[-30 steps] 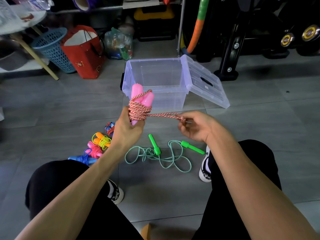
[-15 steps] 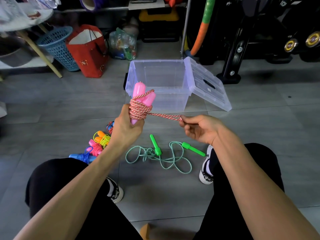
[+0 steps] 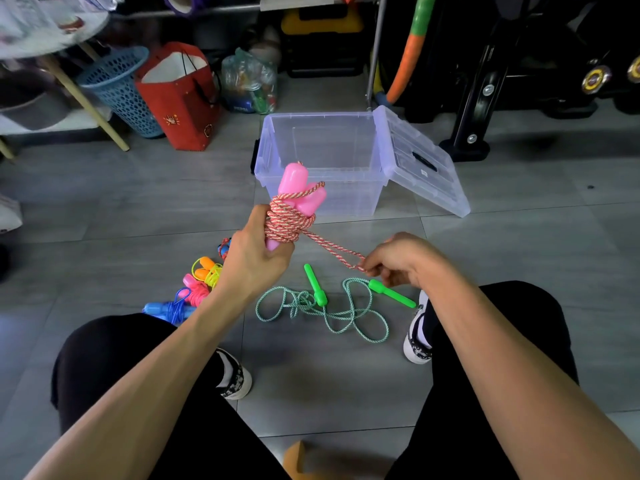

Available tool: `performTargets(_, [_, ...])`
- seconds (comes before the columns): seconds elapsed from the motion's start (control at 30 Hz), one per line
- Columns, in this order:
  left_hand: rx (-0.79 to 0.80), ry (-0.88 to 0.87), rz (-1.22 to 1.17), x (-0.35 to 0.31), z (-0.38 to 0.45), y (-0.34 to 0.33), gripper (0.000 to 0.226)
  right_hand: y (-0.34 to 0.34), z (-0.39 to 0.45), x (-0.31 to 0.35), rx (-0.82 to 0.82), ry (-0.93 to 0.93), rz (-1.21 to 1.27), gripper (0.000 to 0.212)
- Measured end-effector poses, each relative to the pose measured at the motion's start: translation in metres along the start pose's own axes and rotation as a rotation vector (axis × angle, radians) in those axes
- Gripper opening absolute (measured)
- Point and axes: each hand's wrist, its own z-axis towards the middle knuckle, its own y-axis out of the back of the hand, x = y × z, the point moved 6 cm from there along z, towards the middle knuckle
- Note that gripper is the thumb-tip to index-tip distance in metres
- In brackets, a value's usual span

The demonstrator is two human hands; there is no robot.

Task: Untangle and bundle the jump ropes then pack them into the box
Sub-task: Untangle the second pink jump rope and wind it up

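My left hand [image 3: 258, 256] grips the pink-handled jump rope [image 3: 294, 209], whose red-and-white cord is wound in several turns around both pink handles. A doubled strand of that cord runs down and right to my right hand [image 3: 398, 261], which pinches its looped end. Behind the bundle stands the clear plastic box [image 3: 346, 199], open, with its lid [image 3: 422, 168] leaning off the right side. A green jump rope [image 3: 322, 308] lies loose and tangled on the floor between my feet. Several bundled ropes lie left of it: orange-yellow [image 3: 207, 270], pink [image 3: 195, 289], blue [image 3: 169, 310].
A red paper bag [image 3: 180, 98], a blue basket [image 3: 117, 88] and a plastic bag of bottles [image 3: 251, 84] stand at the back left beside a table leg. Black gym equipment [image 3: 485, 81] fills the back right. Grey floor tiles surround my knees and shoes.
My right hand has drawn the doubled cord end down and to the right, lower than before. The left hand still holds the pink bundle upright in front of the box.
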Motion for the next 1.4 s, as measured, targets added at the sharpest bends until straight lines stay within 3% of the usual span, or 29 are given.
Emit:
performTargets(0.13, [0.067, -0.047, 0.016, -0.005, -0.005, -0.011, 0.026, 0.006, 0.0, 0.007, -0.229, 0.069, -0.476, 0.008])
performTargets(0.23, [0.078, -0.032, 0.016, -0.003, -0.003, -0.016, 0.025, 0.006, 0.003, 0.007, -0.262, 0.111, -0.502, 0.005])
performTargets(0.43, [0.057, 0.14, -0.028, 0.023, 0.008, -0.007, 0.021, 0.0, -0.004, 0.003, 0.111, 0.055, 0.376, 0.015])
performTargets(0.53, [0.091, 0.104, 0.007, 0.02, 0.005, -0.013, 0.02, 0.002, -0.01, 0.003, 0.214, 0.028, 0.581, 0.02])
performTargets(0.63, [0.085, 0.057, 0.011, 0.013, 0.003, -0.016, 0.021, 0.007, -0.01, -0.003, 0.211, -0.022, 0.656, 0.025])
performTargets(0.83, [0.038, 0.083, -0.199, 0.006, 0.004, -0.008, 0.024, 0.005, -0.005, -0.011, -0.024, 0.031, 0.312, 0.034])
performTargets(0.97, [0.059, 0.053, -0.271, -0.002, 0.004, -0.01, 0.024, 0.006, -0.002, -0.003, -0.176, 0.182, 0.004, 0.031])
performTargets(1.03, [0.088, 0.073, -0.279, 0.0, 0.004, -0.013, 0.023, 0.0, -0.003, 0.001, -0.159, 0.261, -0.061, 0.023])
performTargets(1.17, [0.187, 0.132, -0.299, 0.008, 0.007, -0.021, 0.019, -0.001, -0.013, 0.017, -0.315, 0.515, -0.138, 0.014])
performTargets(1.27, [0.236, 0.149, -0.282, 0.005, 0.007, -0.026, 0.02, -0.011, -0.017, 0.029, -0.178, 0.609, 0.149, 0.027])
performTargets(1.37, [0.262, 0.246, -0.379, 0.005, 0.007, -0.029, 0.016, -0.031, -0.016, 0.032, -0.02, 0.609, 0.13, 0.023])
performTargets(1.4, [0.269, 0.277, -0.421, 0.004, 0.007, -0.029, 0.015, -0.036, -0.015, 0.03, 0.002, 0.593, 0.075, 0.03])
